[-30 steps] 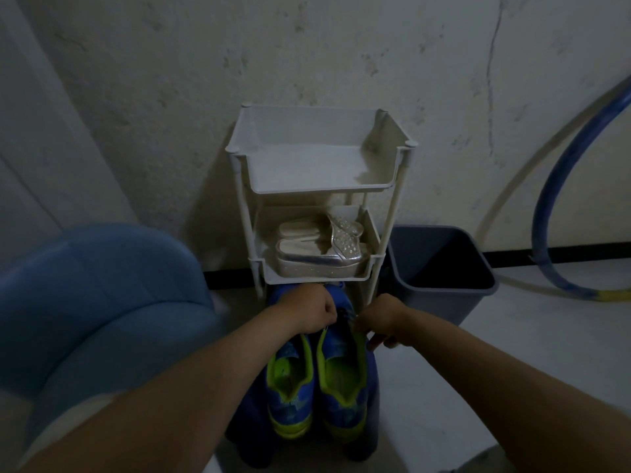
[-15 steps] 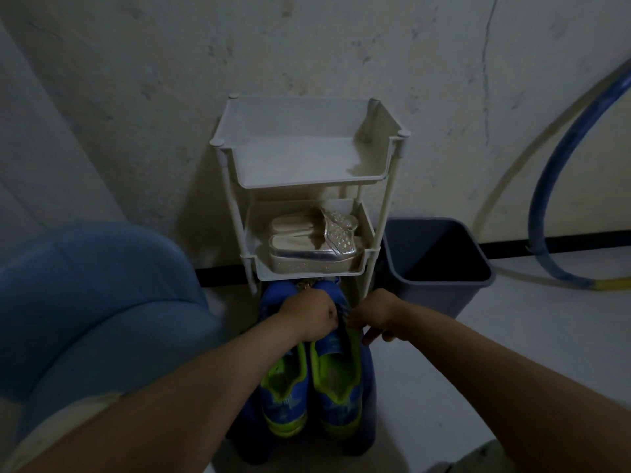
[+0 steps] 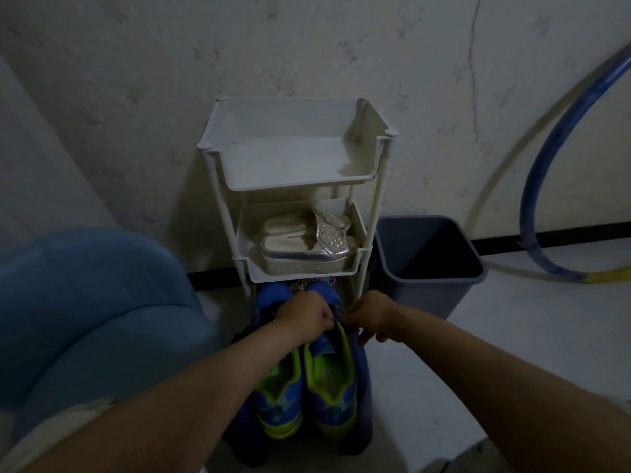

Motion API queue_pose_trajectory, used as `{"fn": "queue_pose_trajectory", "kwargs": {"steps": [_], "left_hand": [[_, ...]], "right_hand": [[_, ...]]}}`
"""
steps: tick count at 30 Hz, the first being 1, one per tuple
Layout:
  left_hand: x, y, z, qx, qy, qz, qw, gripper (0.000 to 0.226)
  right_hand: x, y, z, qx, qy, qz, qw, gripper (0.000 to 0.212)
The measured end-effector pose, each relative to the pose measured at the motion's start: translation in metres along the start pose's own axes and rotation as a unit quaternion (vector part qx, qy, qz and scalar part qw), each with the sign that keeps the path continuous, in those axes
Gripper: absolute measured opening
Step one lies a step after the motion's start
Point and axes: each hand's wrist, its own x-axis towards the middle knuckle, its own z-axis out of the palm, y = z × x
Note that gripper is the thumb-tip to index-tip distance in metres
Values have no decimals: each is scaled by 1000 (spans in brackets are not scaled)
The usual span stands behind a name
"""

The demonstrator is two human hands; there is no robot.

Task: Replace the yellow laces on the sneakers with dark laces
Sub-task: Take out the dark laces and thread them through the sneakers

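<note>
No real change: left grip (image 3: 304, 314) and right grip (image 3: 370, 315) still pinch the dark lace (image 3: 337, 310) below the rack (image 3: 297, 185). I'd say threading continues.

Two sneakers (image 3: 329, 394), two silver sandals (image 3: 300, 255), one white three-tier rack (image 3: 300, 185), one grey bin (image 3: 426, 295), one blue hoop (image 3: 528, 186).

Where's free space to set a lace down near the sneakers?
Bare: the top shelf, and the floor right of the sneakers, before the grey bin. Crowded: the middle shelf with sandals, and around the left hand and right hand.
</note>
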Motion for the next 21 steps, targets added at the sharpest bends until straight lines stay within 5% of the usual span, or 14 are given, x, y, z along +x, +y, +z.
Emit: {"fn": "queue_pose_trajectory", "kwargs": {"steps": [11, 14, 19, 21], "left_hand": [[2, 4, -29, 61, -69, 47, 995, 8], [1, 7, -40, 77, -75, 67, 992, 11], [3, 9, -48, 78, -82, 62, 992, 15], [3, 8, -48, 89, -97, 45, 990, 24]], "right_hand": [[-3, -2, -10, -25, 118, 11, 993, 15], [-6, -3, -19, 84, 153, -23, 984, 15], [-15, -13, -14, 168, 62, -65, 982, 16], [-17, -18, -17, 197, 99, -74, 973, 15]]}}
